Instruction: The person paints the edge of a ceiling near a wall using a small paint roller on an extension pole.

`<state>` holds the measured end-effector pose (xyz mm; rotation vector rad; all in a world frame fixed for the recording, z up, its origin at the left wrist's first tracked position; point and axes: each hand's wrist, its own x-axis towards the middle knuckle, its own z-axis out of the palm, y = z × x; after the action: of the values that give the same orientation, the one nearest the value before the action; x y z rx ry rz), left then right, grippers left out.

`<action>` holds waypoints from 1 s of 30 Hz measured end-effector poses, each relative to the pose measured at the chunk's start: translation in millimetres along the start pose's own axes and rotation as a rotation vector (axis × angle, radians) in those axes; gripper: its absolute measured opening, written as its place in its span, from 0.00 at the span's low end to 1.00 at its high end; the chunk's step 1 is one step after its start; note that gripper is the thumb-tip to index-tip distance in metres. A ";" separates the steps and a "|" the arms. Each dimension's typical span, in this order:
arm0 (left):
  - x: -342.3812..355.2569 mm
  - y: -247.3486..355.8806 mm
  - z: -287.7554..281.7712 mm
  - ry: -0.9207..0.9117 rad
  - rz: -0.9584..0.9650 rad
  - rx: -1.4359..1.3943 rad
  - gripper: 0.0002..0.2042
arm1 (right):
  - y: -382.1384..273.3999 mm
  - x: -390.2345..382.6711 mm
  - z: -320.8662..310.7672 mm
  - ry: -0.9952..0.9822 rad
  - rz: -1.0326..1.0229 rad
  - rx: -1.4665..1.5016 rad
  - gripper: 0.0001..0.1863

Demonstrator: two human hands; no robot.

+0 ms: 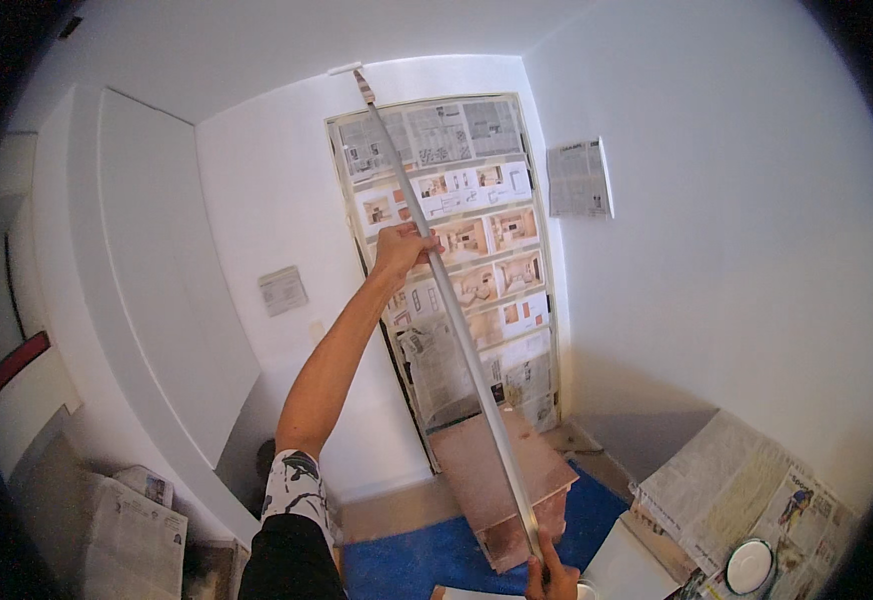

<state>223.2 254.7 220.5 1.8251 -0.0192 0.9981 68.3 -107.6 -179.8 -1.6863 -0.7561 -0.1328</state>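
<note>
Gripping a long grey pole (463, 330) with both hands, set well apart along it. Holding the upper part with the left hand (400, 250), with fingers closed around the pole, in front of a tall surface covered by newspaper and printed sheets (497, 125). Holding the lower part with the right hand (553, 575), with fingers bent around the pole; cut off by the lower edge, so not possible to count all of them. Cannot tell whether ending inside this hand or continuing below it.

Slanting with the pole upward and to the left, to a small white roller (345, 69) at its far tip, near the line between wall and ceiling. Too pale against the white paint to tell whether touching the wall or only close to it.

Covering with the pole and the left hand some pictures of the printed sheets. Showing farther below, behind the pole, a brown box-like thing (537, 465) over a blue floor cover (397, 555); hard to say of which kind exactly. Showing just beside the right hand a white container (587, 591), mostly cut away by the lower edge. Showing at lower right a round white dish (750, 567) on newspaper (707, 460), fading into the dark rim.
</note>
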 end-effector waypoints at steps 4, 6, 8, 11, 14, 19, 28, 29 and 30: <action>18.6 -23.7 -6.9 -0.043 0.001 -0.019 0.12 | 18.2 17.8 7.4 0.009 -0.021 -0.029 0.24; 11.7 -26.0 -2.5 -0.035 0.001 0.004 0.12 | 22.2 18.8 4.3 -0.010 -0.006 -0.024 0.24; 6.8 -35.1 -0.4 -0.039 -0.016 0.002 0.13 | 20.1 14.3 -4.9 -0.024 -0.004 0.008 0.23; -12.9 -27.1 0.9 -0.091 -0.027 0.020 0.16 | 30.6 -9.0 -9.9 -0.029 -0.016 -0.049 0.22; -35.5 -11.2 1.6 -0.060 -0.073 0.044 0.16 | 15.6 -20.1 -18.9 -0.043 0.047 0.003 0.22; -39.6 -7.1 -14.5 -0.023 -0.072 0.062 0.15 | 18.5 -27.7 -10.4 -0.090 0.064 -0.058 0.23; -7.4 -25.7 -67.5 -0.014 -0.026 0.107 0.14 | 17.0 6.8 39.6 0.017 -0.251 -0.101 0.23; 0.5 -28.6 -63.4 -0.040 -0.025 0.107 0.14 | 16.9 8.4 43.8 0.037 -0.230 -0.111 0.23; 0.0 -29.4 -64.6 -0.038 -0.027 0.089 0.13 | 17.8 5.4 47.3 0.042 -0.212 -0.113 0.23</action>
<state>196.0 318.9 207.6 1.9203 0.0274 0.9589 67.6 -63.5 -205.0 -1.7011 -0.9092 -0.3643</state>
